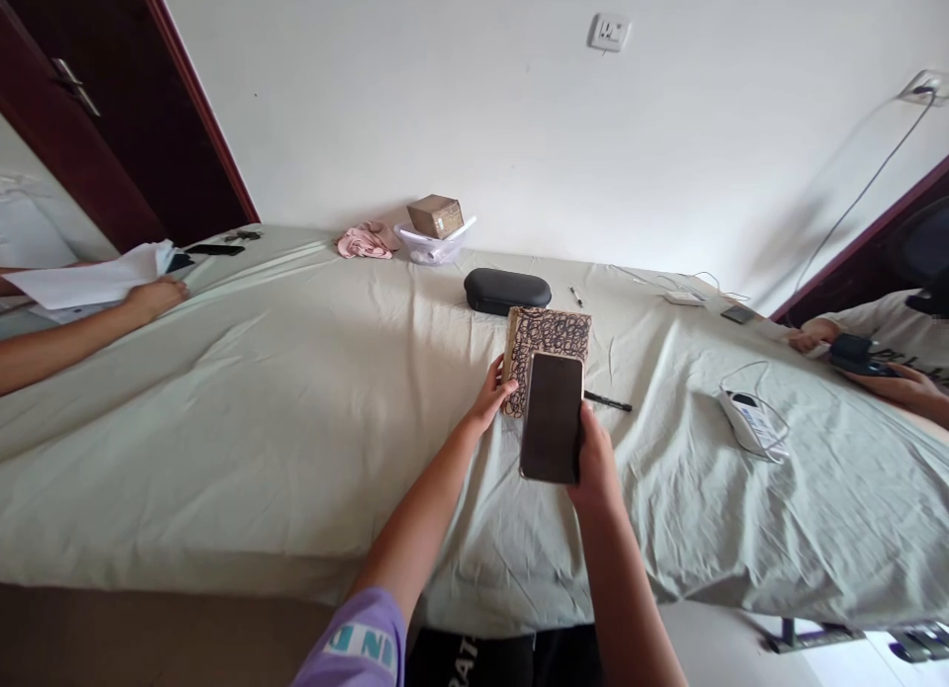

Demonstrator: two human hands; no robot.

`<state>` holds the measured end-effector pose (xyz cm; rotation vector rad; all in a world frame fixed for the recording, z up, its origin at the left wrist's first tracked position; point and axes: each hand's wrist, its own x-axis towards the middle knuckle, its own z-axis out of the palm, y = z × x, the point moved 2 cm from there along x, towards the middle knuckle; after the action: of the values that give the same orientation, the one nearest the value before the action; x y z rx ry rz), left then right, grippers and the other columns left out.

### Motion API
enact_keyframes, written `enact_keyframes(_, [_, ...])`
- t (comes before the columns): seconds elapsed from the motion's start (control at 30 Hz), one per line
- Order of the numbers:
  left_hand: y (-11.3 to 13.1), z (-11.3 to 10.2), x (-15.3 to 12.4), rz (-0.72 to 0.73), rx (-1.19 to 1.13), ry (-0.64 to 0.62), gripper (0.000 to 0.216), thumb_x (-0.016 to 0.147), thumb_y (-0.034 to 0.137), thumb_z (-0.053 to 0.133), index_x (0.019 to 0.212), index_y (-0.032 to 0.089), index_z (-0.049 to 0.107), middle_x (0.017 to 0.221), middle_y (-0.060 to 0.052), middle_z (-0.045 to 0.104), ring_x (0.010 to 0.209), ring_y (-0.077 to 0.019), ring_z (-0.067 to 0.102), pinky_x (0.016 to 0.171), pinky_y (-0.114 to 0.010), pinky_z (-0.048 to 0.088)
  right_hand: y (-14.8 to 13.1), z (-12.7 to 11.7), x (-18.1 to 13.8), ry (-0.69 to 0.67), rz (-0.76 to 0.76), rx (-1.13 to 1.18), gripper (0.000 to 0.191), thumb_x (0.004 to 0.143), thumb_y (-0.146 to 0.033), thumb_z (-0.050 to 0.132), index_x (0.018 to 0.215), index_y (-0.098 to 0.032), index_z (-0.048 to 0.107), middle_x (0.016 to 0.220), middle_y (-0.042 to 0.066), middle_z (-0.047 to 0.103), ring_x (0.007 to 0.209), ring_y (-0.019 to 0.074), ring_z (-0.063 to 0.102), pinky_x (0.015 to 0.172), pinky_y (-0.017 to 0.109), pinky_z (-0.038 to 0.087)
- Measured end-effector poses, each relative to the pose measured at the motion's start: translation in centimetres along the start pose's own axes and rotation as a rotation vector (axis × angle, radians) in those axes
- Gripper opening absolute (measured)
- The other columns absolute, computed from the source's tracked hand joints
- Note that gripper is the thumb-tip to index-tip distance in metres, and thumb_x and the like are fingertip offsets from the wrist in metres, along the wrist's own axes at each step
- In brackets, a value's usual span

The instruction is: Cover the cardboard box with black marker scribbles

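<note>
My right hand [597, 458] is closed around the right side of a smartphone [553, 418], its dark screen facing up at me. Partly behind the phone is a notebook [553, 329] with a black scribble pattern on a tan cover. My left hand [491, 395] grips the notebook's left edge, thumb on the cover and fingers at its side. A black pen [608, 401] lies on the cloth just right of the phone. Beyond the notebook's top edge sits a black zip case [508, 291]. The phone hides the notebook's lower part.
A pale green cloth [222, 450] covers the table. Along the wall are a plastic basket [434, 247] with a cardboard box [436, 215], a pink cloth [367, 240] and a marker [576, 297]. A power strip [752, 422] lies right. People's hands show at both sides.
</note>
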<state>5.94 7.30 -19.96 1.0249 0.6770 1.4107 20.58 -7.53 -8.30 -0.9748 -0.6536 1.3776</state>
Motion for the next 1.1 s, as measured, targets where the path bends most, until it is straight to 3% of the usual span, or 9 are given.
enact_keyframes(0.13, [0.4, 0.3, -0.1, -0.016, 0.035, 0.026, 0.099, 0.073, 0.055, 0.084, 0.159, 0.025, 0.046, 0.135, -0.013, 0.065, 0.13, -0.0353, 0.063, 0.112, -0.051, 0.05, -0.3, -6.4, -1.0, 0.328, -0.113, -0.135, 0.051, 0.074, -0.069, 0.085, 0.08, -0.02, 0.07, 0.064, -0.002, 0.068, 0.056, 0.0174, 0.063, 0.052, 0.028, 0.054])
enact_keyframes(0.2, [0.6, 0.4, -0.1, -0.016, 0.049, 0.033, 0.099, 0.073, 0.056, 0.083, 0.159, 0.025, 0.046, 0.136, -0.013, 0.065, 0.132, -0.0355, 0.062, 0.113, -0.05, 0.049, -0.7, -9.5, -1.1, 0.424, -0.103, -0.24, 0.054, 0.072, -0.072, 0.083, 0.075, -0.02, 0.066, 0.063, -0.001, 0.065, 0.054, 0.0163, 0.059, 0.047, 0.027, 0.046])
enact_keyframes(0.4, [0.9, 0.4, -0.4, -0.021, 0.076, 0.014, 0.101, 0.073, 0.06, 0.081, 0.159, 0.025, 0.044, 0.139, -0.013, 0.064, 0.132, -0.0363, 0.061, 0.112, -0.052, 0.049, -1.1, -15.6, 0.8, 0.495, -0.211, -0.741, 0.063, 0.077, -0.084, 0.063, 0.063, -0.024, 0.052, 0.054, -0.004, 0.042, 0.055, 0.0147, 0.04, 0.052, 0.031, 0.032])
enact_keyframes(0.5, [1.1, 0.3, -0.6, -0.011, 0.088, 0.0, 0.101, 0.073, 0.061, 0.081, 0.159, 0.023, 0.044, 0.138, -0.013, 0.065, 0.132, -0.0362, 0.06, 0.115, -0.053, 0.047, -0.5, -16.5, 1.8, 0.488, -0.251, -0.936, 0.061, 0.08, -0.083, 0.054, 0.058, -0.026, 0.044, 0.052, -0.003, 0.037, 0.057, 0.0157, 0.037, 0.056, 0.033, 0.029])
enact_keyframes(0.6, [1.2, 0.2, -0.7, -0.004, 0.096, -0.008, 0.103, 0.073, 0.063, 0.081, 0.16, 0.024, 0.043, 0.14, -0.014, 0.063, 0.135, -0.0367, 0.059, 0.117, -0.053, 0.046, 0.0, -16.8, 2.8, 0.478, -0.255, -1.036, 0.053, 0.08, -0.072, 0.053, 0.061, -0.023, 0.059, 0.057, 0.004, 0.056, 0.063, 0.0225, 0.053, 0.061, 0.035, 0.038])
enact_keyframes(0.7, [1.0, 0.1, -0.7, -0.013, 0.109, -0.013, 0.105, 0.073, 0.065, 0.081, 0.161, 0.025, 0.042, 0.142, -0.014, 0.062, 0.135, -0.037, 0.059, 0.116, -0.054, 0.047, -0.1, -17.4, 3.7, 0.54, -0.252, -1.075, 0.05, 0.078, -0.061, 0.053, 0.081, -0.017, 0.077, 0.073, 0.013, 0.074, 0.075, 0.0312, 0.067, 0.071, 0.039, 0.046])
enact_keyframes(0.87, [0.6, -0.3, -0.4, -0.001, 0.113, -0.021, 0.102, 0.074, 0.066, 0.08, 0.161, 0.027, 0.043, 0.142, -0.012, 0.064, 0.135, -0.0361, 0.06, 0.118, -0.053, 0.046, -1.3, -18.9, 4.5, 0.618, -0.267, -1.147, 0.054, 0.08, -0.049, 0.053, 0.108, -0.012, 0.082, 0.096, 0.019, 0.081, 0.087, 0.0345, 0.071, 0.085, 0.046, 0.051])
enact_keyframes(1.0, [0.5, -0.5, -0.5, 0.012, 0.115, -0.018, 0.1, 0.076, 0.066, 0.079, 0.16, 0.027, 0.045, 0.142, -0.012, 0.065, 0.138, -0.0361, 0.059, 0.119, -0.051, 0.045, -2.9, -18.2, 6.5, 0.494, -0.337, -1.454, 0.044, 0.091, -0.04, 0.05, 0.11, -0.017, 0.082, 0.111, 0.018, 0.081, 0.099, 0.0345, 0.069, 0.096, 0.049, 0.05])
enact_keyframes(1.1, [0.7, -0.4, -0.6, 0.023, 0.125, -0.022, 0.098, 0.078, 0.065, 0.078, 0.161, 0.027, 0.045, 0.139, -0.011, 0.068, 0.136, -0.0354, 0.06, 0.119, -0.05, 0.046, -3.6, -16.2, 9.8, 0.318, -0.33, -1.681, 0.047, 0.096, -0.032, 0.047, 0.128, -0.017, 0.078, 0.134, 0.019, 0.075, 0.121, 0.0393, 0.061, 0.103, 0.053, 0.046])
